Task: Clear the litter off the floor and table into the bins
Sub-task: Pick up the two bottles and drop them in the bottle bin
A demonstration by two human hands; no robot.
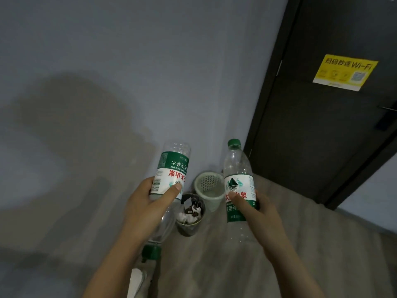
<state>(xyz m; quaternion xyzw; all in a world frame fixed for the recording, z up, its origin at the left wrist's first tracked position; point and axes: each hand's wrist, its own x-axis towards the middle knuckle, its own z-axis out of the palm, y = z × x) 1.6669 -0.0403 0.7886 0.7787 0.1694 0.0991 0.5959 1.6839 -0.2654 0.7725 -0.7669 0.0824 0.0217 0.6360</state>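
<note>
At seven o'clock the left hand [148,203] has its grip curled round an upturned bottle [171,168], green cap [151,251] pointing down. At five o'clock the right hand [260,208] has its grip wrapped round an upright bottle [238,168]. Between them, on the floor [311,244], stands a dark bin [190,230] holding crumpled litter [189,212]. Touching it toward twelve is a white mesh bin [212,203]. At two o'clock a dark door [311,125] bears a yellow sticker [343,72].

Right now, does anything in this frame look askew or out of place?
Only the left bottle: the left hand grips it upside down, green cap toward the floor, while the right hand holds the right bottle cap up. No spill shows.
</note>
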